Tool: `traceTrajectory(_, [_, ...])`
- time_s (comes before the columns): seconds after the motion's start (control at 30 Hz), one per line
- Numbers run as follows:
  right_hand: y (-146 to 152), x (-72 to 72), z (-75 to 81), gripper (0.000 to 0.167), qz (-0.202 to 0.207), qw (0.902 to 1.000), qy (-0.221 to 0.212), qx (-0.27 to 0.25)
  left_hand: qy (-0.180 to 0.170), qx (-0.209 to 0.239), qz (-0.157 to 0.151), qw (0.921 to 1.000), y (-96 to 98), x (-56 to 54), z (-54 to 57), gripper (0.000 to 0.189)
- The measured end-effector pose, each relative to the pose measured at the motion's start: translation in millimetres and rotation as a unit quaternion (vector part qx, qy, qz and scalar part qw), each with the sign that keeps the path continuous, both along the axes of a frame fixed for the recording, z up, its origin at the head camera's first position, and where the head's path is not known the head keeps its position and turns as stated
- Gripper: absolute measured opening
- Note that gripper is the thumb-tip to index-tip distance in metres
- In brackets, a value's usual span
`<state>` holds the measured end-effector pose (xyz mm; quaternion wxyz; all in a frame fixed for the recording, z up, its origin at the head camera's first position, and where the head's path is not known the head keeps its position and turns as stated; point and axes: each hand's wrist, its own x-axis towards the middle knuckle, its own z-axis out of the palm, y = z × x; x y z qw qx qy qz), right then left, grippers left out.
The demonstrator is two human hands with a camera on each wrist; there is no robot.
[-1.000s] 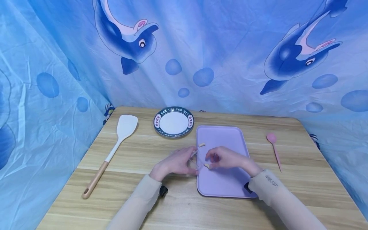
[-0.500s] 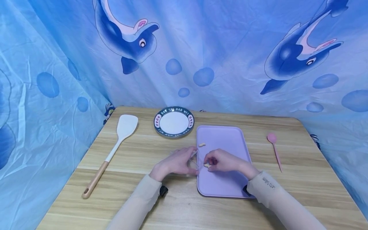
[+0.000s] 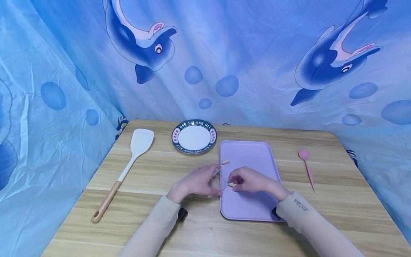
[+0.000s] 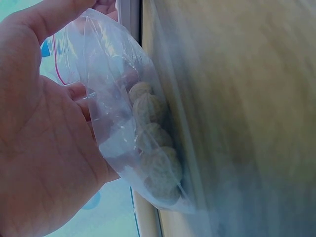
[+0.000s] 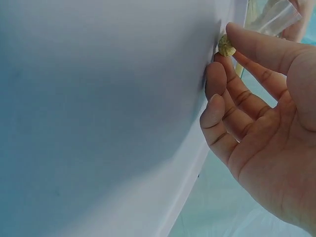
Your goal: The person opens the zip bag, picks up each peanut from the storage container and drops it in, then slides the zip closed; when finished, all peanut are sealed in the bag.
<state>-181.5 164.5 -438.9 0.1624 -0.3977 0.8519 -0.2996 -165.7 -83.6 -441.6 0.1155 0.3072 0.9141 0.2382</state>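
Observation:
My left hand (image 3: 199, 180) holds a clear zip bag (image 4: 116, 106) by its mouth at the tray's left edge, thumb and fingers spread around the opening. Several peanuts in their shells (image 4: 155, 143) lie inside the bag, as the left wrist view shows. Over the purple tray (image 3: 252, 208), my right hand (image 3: 252, 179) pinches a peanut (image 5: 226, 47) between thumb and fingertips, close to the bag's mouth. Another peanut (image 3: 226, 162) lies on the tray near its left rim, beyond both hands.
A green-rimmed white plate (image 3: 194, 137) stands behind the tray. To the left lies a white spatula (image 3: 141, 141) with a wooden handle; to the right, a pink spoon (image 3: 303, 154). A blue dolphin-print curtain (image 3: 208, 53) hangs behind the wooden table (image 3: 199, 235).
My right hand has moved slightly left and its fingers have closed on the peanut at the tray's left side. The left hand and bag have stayed in place.

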Motion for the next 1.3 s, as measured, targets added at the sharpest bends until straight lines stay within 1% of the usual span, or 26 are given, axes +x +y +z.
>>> traceTrajectory(0.33, [7.5,-4.9,15.0,0.020,-0.013,0.9997,0.020,-0.004,0.002,0.009,-0.002,1.0000,-0.2,0.8,0.9,0.092])
traceTrajectory(0.53, [6.8,-9.3,24.3,0.020,-0.002,0.9995,0.028,-0.015,-0.001,0.008,-0.001,1.0000,0.2,0.8,0.7,0.092])
traceTrajectory(0.77, [-0.6,-11.2,34.1,0.020,0.011,0.9995,0.024,-0.019,0.005,0.006,-0.003,1.0000,0.2,0.6,0.7,0.091])
traceTrajectory(1.03, [-12.5,-10.9,37.9,0.020,0.022,0.9994,0.013,-0.025,0.004,0.006,-0.006,1.0000,0.1,0.3,1.4,0.090])
traceTrajectory(1.3, [-22.6,-9.9,34.2,0.021,0.045,0.9982,0.013,-0.037,-0.001,0.006,-0.007,1.0000,0.4,0.8,2.1,0.083])
